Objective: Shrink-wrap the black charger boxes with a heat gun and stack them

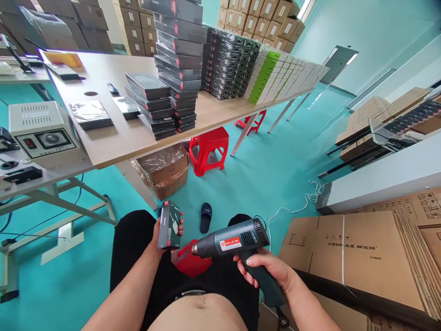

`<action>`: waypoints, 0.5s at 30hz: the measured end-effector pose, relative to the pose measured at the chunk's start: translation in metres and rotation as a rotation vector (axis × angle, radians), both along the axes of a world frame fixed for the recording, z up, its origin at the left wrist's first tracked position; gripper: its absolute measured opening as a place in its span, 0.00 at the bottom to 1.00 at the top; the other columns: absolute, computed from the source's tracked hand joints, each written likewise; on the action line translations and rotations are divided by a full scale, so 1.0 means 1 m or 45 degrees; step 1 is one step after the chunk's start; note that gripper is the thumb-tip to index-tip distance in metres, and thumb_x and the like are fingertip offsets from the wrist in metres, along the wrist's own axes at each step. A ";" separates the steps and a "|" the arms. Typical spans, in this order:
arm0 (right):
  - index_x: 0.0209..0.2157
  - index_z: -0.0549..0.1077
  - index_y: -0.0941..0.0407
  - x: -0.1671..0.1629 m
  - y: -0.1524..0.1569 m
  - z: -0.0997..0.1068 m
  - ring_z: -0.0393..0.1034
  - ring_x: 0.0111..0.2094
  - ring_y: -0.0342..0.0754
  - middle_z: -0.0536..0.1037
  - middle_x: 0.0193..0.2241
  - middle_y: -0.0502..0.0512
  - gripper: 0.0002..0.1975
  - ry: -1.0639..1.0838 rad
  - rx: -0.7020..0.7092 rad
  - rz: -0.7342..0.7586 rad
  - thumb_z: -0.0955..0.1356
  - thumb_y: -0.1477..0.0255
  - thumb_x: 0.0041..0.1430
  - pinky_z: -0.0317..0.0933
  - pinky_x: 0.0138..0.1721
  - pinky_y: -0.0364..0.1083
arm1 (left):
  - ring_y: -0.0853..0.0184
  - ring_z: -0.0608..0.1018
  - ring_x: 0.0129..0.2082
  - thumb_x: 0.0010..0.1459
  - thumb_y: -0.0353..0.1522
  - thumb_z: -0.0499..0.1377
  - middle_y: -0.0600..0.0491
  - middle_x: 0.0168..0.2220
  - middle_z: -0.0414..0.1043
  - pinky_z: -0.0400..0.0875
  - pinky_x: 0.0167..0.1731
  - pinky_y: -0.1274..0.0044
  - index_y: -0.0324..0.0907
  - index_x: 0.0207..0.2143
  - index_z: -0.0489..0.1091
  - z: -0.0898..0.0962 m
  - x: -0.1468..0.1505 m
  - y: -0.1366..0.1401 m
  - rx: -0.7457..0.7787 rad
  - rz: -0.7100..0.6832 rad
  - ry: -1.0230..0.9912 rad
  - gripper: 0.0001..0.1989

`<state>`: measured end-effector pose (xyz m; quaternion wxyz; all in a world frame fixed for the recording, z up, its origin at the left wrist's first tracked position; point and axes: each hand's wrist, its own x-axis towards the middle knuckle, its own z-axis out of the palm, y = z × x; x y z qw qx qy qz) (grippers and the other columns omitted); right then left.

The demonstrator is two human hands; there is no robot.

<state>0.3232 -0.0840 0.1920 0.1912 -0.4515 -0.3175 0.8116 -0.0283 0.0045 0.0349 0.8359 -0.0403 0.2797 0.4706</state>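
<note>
My left hand [157, 233] is clamped on a small dark box [169, 225], thumb side to the left and fingertips curled round its right edge. The box sits upright and slightly tilted above my lap, a picture and pale lettering on its faces. My right hand [266, 266] is wrapped round the grip of a heat gun [230, 240], fingers closed on the handle. The gun lies almost level, its metal nozzle [195, 249] pointing left at the lower part of the box, near it but apart.

Beyond my knees, a dark slipper [206, 217] lies on the green floor [268, 179]. Farther off stands a long table [112, 147]. On it, a tall stack of dark boxes [179, 50] rises beside a lower stack [155, 103]; to the right come film-wrapped black cases [232, 64], then white boxes [292, 76]. A red stool [209, 138] stands by the table's near edge, with an open carton [168, 172] to its left. A grey machine [34, 112] with a dial is at far left, and flattened cartons [344, 257] are piled near on my right.
</note>
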 end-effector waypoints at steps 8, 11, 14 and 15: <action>0.41 0.71 0.61 -0.054 0.066 -0.001 0.68 0.26 0.40 0.73 0.31 0.53 0.16 -0.051 0.158 -0.347 0.68 0.67 0.51 0.62 0.24 0.39 | 0.47 0.77 0.45 0.55 0.52 0.55 0.39 0.42 0.75 0.72 0.43 0.57 0.38 0.52 0.68 0.020 0.010 -0.010 0.066 -0.127 -0.051 0.31; 0.41 0.72 0.62 -0.084 0.083 0.010 0.70 0.25 0.42 0.75 0.30 0.54 0.17 -0.007 0.174 -0.233 0.69 0.68 0.49 0.63 0.23 0.40 | 0.50 0.79 0.40 0.57 0.46 0.56 0.42 0.35 0.77 0.75 0.40 0.60 0.38 0.47 0.71 0.020 0.006 -0.009 0.016 -0.085 0.039 0.24; 0.38 0.74 0.64 -0.086 0.083 0.022 0.70 0.23 0.44 0.76 0.26 0.56 0.15 -0.008 0.187 0.208 0.71 0.70 0.47 0.63 0.22 0.41 | 0.52 0.80 0.36 0.56 0.41 0.55 0.45 0.30 0.77 0.76 0.36 0.62 0.38 0.41 0.72 0.019 0.002 -0.007 -0.030 0.021 0.110 0.17; 0.35 0.75 0.64 -0.079 0.079 0.024 0.69 0.22 0.44 0.75 0.24 0.56 0.14 -0.020 0.187 0.354 0.71 0.70 0.46 0.63 0.22 0.41 | 0.52 0.81 0.35 0.56 0.41 0.56 0.45 0.29 0.77 0.76 0.35 0.62 0.38 0.39 0.72 0.019 0.001 -0.008 -0.019 0.057 0.124 0.16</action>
